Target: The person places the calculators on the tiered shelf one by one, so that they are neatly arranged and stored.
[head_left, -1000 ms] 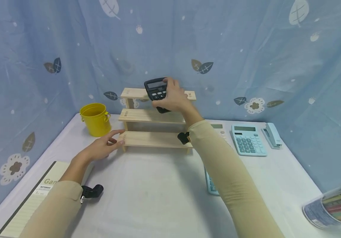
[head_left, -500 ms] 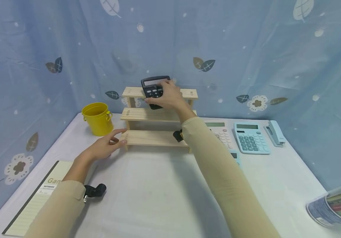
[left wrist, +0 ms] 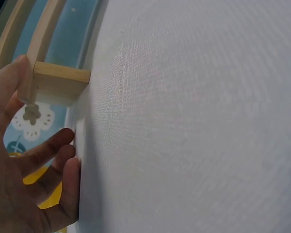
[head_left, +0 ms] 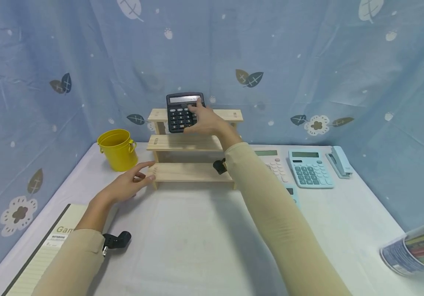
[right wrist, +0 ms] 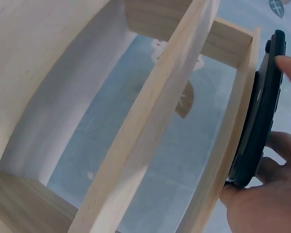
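A black calculator [head_left: 178, 117] is up against the top board of a three-tier wooden shelf rack [head_left: 187, 142], its screen and keys facing me. My right hand [head_left: 208, 122] grips it by its right side, fingertips over the keys and thumb near the bottom edge. Seen from the right wrist, the calculator [right wrist: 262, 111] is close along the top board's edge; whether it bears on the wood is hard to tell. My left hand [head_left: 127, 183] holds the left end of the lowest board between thumb and index finger, while the other fingers [left wrist: 48, 153] curl loosely below.
Behind the left hand stands a yellow bucket [head_left: 117, 154]. A notebook [head_left: 45, 250] lies at front left. On the right are a white calculator [head_left: 276, 168], a blue calculator [head_left: 309, 168], another blue one partly under my sleeve, a stapler [head_left: 340, 161] and a pencil cup [head_left: 404, 255].
My right hand has moved left with the black calculator, which has turned from tilted to nearly straight and now faces me more fully. The left hand keeps its place on the rack.
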